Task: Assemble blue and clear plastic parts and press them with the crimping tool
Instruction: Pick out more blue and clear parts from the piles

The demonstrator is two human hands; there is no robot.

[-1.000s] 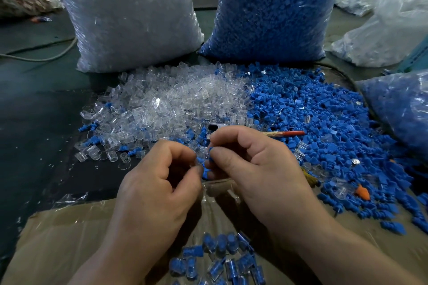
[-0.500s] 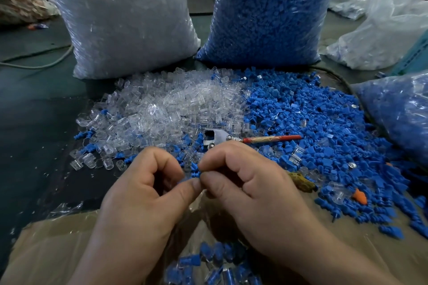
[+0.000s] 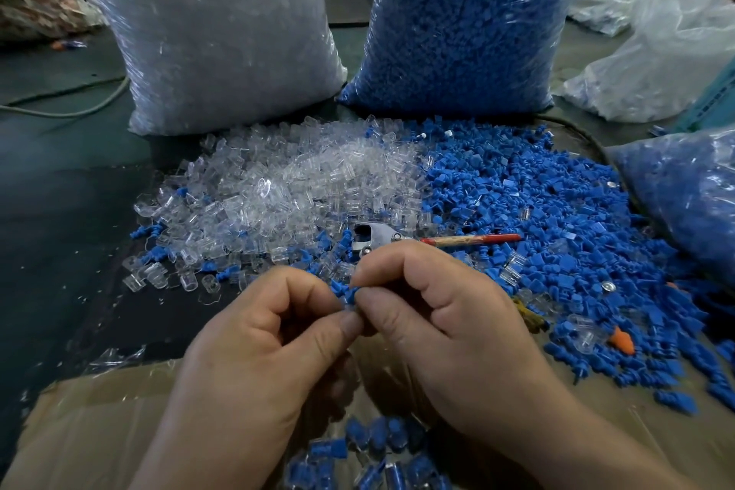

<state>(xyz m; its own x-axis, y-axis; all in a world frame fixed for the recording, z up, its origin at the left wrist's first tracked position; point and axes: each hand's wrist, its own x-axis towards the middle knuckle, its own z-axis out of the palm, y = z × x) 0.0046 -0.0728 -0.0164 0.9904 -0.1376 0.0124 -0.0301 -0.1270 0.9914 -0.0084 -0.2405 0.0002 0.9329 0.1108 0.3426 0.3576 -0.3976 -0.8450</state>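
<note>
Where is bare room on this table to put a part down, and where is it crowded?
Bare: the dark table left of the clear pile, and the cardboard left of the left hand. Crowded: the clear pile, the blue pile and the crimping tool where they meet.

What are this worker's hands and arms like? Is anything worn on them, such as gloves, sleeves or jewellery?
Nothing is worn. The left hand and the right hand are bare: no gloves, rings or finger tape show. The left forearm and the right forearm are bare as well, with no sleeve, watch or bracelet up to the picture's edge. The nails that show are cut short.
</note>
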